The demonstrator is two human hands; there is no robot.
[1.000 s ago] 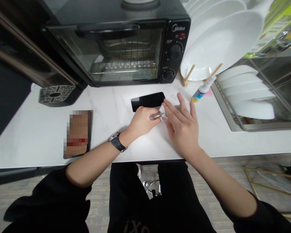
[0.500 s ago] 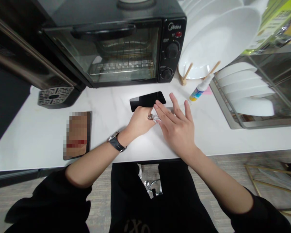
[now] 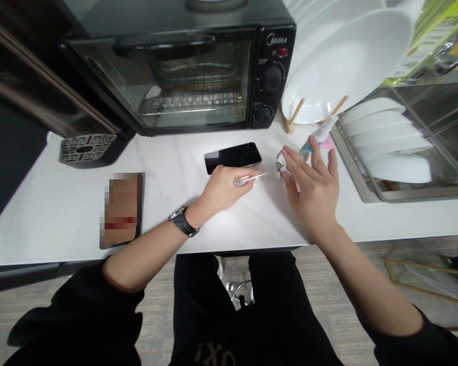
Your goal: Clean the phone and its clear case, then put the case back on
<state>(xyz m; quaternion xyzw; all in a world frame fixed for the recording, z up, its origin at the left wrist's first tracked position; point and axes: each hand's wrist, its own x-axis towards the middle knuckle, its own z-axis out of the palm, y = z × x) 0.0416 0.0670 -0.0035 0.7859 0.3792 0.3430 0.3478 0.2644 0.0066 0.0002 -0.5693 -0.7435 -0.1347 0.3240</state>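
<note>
My left hand [image 3: 221,190], with a watch [image 3: 183,222] on its wrist, is closed on the near end of a thin clear glass sheet [image 3: 257,176] held just above the white counter [image 3: 61,208]. My right hand [image 3: 315,188] has its fingertips pressing a small crumpled white wipe [image 3: 280,168] on the sheet's far end. A black phone [image 3: 232,157] lies face up just behind the left hand. A small white spray bottle [image 3: 320,136] lies on its side beyond the right hand's fingers.
A black toaster oven [image 3: 198,66] stands at the back. A black drip tray [image 3: 86,150] sits at the left and a flat brown object [image 3: 122,211] lies near the front edge. White plates [image 3: 347,66] lean on a wooden stand, with a dish rack [image 3: 385,198] at the right.
My right hand has slid to the right along the clear sheet with the wipe, away from my left hand. More of the sheet now shows between the hands. The left hand stayed put.
</note>
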